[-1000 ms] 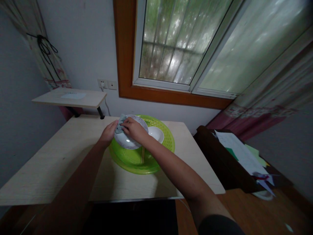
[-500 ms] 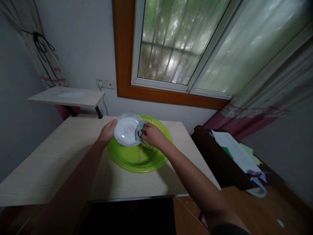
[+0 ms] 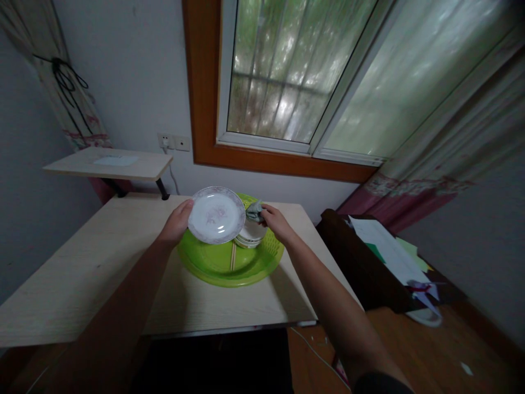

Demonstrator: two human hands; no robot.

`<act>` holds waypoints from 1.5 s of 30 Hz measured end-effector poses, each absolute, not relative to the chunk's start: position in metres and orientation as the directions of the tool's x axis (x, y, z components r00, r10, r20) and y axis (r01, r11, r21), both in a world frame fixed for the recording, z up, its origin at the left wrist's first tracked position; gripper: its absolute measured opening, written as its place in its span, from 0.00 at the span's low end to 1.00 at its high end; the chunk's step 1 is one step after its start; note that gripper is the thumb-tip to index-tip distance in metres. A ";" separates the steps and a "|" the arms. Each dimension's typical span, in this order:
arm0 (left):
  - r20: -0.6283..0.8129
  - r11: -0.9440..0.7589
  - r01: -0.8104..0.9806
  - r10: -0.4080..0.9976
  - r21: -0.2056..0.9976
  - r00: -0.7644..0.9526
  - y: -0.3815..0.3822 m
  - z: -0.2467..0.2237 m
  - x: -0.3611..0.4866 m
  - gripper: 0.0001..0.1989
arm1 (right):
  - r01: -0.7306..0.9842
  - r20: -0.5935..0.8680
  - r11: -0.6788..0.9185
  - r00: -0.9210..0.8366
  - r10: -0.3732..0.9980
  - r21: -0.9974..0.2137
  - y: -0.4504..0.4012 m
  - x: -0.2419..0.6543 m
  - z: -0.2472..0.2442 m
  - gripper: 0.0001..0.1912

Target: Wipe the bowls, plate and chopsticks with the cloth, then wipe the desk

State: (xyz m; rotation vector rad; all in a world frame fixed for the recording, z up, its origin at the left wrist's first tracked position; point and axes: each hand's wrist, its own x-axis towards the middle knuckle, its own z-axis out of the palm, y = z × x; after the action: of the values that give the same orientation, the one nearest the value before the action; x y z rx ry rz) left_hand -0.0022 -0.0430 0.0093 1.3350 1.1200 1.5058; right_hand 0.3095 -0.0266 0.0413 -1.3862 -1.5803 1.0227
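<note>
A white plate with a pale floral pattern (image 3: 216,215) is tilted toward the camera above a green basin (image 3: 217,273). My left hand (image 3: 179,220) grips its left rim. To the right of the plate, apart from it, my right hand (image 3: 275,219) is closed on a bunched grey-green cloth (image 3: 254,210). Below the cloth, a small stack of white dishes (image 3: 251,234) sits in the basin, partly hidden by the plate. A pair of light chopsticks (image 3: 233,257) lies in the basin, their upper ends hidden.
The basin rests on a pale wooden table (image 3: 123,251). A small raised shelf (image 3: 110,163) stands at the table's back left. Right of the table is a dark brown piece of furniture (image 3: 348,257) with papers on it. A window and curtains are behind.
My right hand and the cloth have moved right, off the plate's face. The plate's whole face now shows, and the stacked dishes have come into view.
</note>
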 end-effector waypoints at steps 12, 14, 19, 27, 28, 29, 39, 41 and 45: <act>0.247 -0.248 -0.107 0.969 0.963 -0.023 -0.039 0.016 0.030 0.30 | 0.117 -0.114 -0.083 -0.286 0.952 -0.990 -0.040 0.283 0.033 0.19; 0.239 -0.236 -0.136 0.971 0.962 0.006 -0.039 0.018 0.033 0.29 | 0.126 -0.135 -0.102 -0.290 0.948 -0.987 -0.039 0.279 0.029 0.16; 0.224 -0.223 -0.069 0.975 0.972 -0.001 -0.035 0.022 0.030 0.27 | 0.157 -0.078 -0.046 -0.200 0.977 -0.987 -0.034 0.272 0.026 0.13; 0.299 -0.292 0.064 0.922 0.954 -0.245 -0.042 0.043 0.021 0.19 | 0.618 0.374 0.277 0.030 0.927 -0.736 -0.042 0.272 0.055 0.15; 0.304 -0.295 0.073 0.926 0.953 -0.222 -0.046 0.046 0.023 0.19 | 0.669 0.425 0.302 0.022 0.905 -0.679 -0.044 0.272 0.058 0.15; 0.299 -0.292 0.066 0.937 0.954 -0.183 -0.050 0.048 0.025 0.20 | 0.715 0.460 0.315 0.011 0.888 -0.624 -0.047 0.271 0.061 0.15; 0.025 0.066 -0.580 0.989 0.812 0.148 -0.076 0.056 0.059 0.24 | 0.885 0.501 0.463 -0.379 0.778 -0.050 -0.058 0.264 0.053 0.24; 0.025 0.070 -0.628 0.990 0.775 0.140 -0.077 0.055 0.062 0.23 | 0.857 0.470 0.515 -0.465 0.751 0.025 -0.060 0.263 0.049 0.23; 0.037 0.022 -0.673 0.997 0.739 0.073 -0.075 0.047 0.067 0.17 | 0.808 0.460 0.584 -0.550 0.697 0.080 -0.063 0.260 0.043 0.22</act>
State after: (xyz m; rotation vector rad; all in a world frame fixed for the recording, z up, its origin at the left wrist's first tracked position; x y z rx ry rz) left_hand 0.0669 -0.0753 0.0473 0.6945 0.5935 1.4189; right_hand 0.2595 -0.0633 0.0425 -1.2151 -2.4366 -0.3995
